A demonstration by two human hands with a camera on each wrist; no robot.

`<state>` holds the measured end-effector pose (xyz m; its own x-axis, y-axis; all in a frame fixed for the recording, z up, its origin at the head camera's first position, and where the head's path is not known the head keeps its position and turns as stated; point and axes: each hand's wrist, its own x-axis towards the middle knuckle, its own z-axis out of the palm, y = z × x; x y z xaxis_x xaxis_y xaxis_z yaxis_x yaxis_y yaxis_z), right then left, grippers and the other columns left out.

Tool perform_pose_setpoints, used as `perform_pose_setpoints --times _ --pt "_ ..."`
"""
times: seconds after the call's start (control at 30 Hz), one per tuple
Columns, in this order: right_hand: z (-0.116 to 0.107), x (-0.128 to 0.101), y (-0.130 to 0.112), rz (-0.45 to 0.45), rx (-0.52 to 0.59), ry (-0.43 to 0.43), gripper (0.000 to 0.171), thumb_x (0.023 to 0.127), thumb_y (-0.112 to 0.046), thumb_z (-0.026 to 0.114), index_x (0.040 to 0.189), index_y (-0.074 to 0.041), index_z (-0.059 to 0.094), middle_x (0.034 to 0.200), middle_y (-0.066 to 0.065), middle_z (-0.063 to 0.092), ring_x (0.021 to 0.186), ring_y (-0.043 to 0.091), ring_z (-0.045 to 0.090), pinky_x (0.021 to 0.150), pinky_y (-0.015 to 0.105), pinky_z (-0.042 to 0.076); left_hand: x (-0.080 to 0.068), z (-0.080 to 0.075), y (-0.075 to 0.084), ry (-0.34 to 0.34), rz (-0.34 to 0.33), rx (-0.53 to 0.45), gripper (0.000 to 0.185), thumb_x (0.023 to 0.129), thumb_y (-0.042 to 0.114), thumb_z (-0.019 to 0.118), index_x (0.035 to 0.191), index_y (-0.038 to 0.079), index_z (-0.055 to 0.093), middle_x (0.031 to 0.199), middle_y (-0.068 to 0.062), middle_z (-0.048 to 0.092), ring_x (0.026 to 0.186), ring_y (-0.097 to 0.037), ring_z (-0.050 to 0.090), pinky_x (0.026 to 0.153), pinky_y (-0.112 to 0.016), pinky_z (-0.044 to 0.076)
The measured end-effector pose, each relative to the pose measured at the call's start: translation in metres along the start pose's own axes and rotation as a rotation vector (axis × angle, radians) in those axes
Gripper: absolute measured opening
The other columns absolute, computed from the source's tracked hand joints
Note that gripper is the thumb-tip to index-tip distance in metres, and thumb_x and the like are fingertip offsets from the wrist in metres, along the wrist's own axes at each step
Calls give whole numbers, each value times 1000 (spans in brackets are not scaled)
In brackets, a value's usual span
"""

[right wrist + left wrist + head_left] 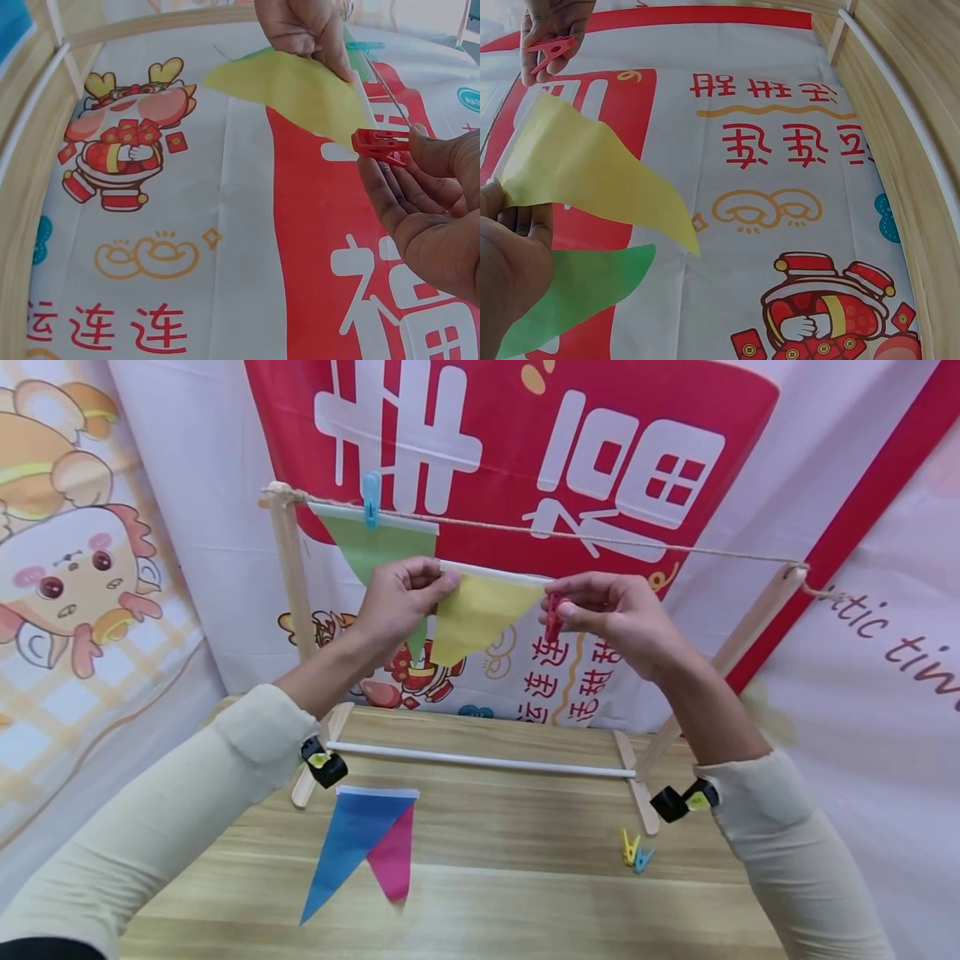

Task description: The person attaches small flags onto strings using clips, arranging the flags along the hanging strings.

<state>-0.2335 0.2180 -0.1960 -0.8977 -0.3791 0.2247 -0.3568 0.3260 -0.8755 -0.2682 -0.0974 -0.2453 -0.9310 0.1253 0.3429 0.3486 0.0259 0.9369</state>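
Note:
My left hand [405, 606] pinches the upper left corner of a yellow pennant [480, 614] with a white top edge. In my right hand [615, 614] a red clothespin [553, 617] is held between thumb and fingers, right at the pennant's other top corner. The pennant hangs just below a twine line [600, 538] strung between two wooden posts. Left of it a green pennant [345, 539] hangs on the line, with a blue clothespin [371, 500] at its top. In the right wrist view the red clothespin [379, 144] overlaps the yellow pennant's corner.
On the wooden table [510, 902] lie a blue pennant [352, 835] partly over a pink pennant [393, 860]. Yellow [629, 846] and blue clothespins [642, 860] lie at the right. A white rod [480, 760] joins the stand's feet. A printed cloth [225, 568] hangs behind.

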Motion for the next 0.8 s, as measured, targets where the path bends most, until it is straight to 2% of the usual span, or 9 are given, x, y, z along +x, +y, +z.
perform_pose_setpoints --times 0.17,0.6,0.8 --pt "1 2 -6 -13 -2 14 46 107 -26 79 149 -9 72 130 0 85 118 18 83 102 29 67 2 0 1 12 -3 -15 33 112 23 72 139 4 75 131 -14 81 115 -22 81 99 -25 67" --pt "2 6 -23 12 -31 40 45 107 -30 79 147 -11 73 129 -2 85 118 17 83 106 29 65 6 3 7 75 -1 -73 33 111 27 74 136 5 78 132 -14 82 119 -24 82 105 -33 67" --pt "1 10 -29 -45 4 21 43 107 -26 78 147 -9 73 130 4 85 118 21 83 104 28 66 9 4 9 116 -13 -84 36 109 31 76 136 7 79 133 -11 83 118 -25 83 104 -32 67"
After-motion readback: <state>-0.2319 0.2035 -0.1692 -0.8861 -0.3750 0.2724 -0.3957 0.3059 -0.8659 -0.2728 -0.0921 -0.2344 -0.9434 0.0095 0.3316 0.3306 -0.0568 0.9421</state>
